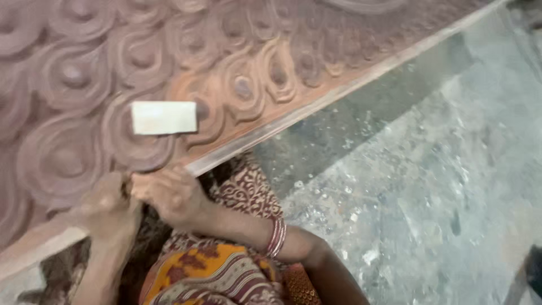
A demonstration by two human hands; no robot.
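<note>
Reddish carved panel filling upper left; pale block just above both hands, left hand and right hand, curled at panel edge; grip contents unclear.

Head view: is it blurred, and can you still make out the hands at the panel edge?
Head view: motion blur softens everything; the left hand and right hand smear together at the carved wooden panel edge; the pale rectangular block stays readable; even light, no glare.
</note>
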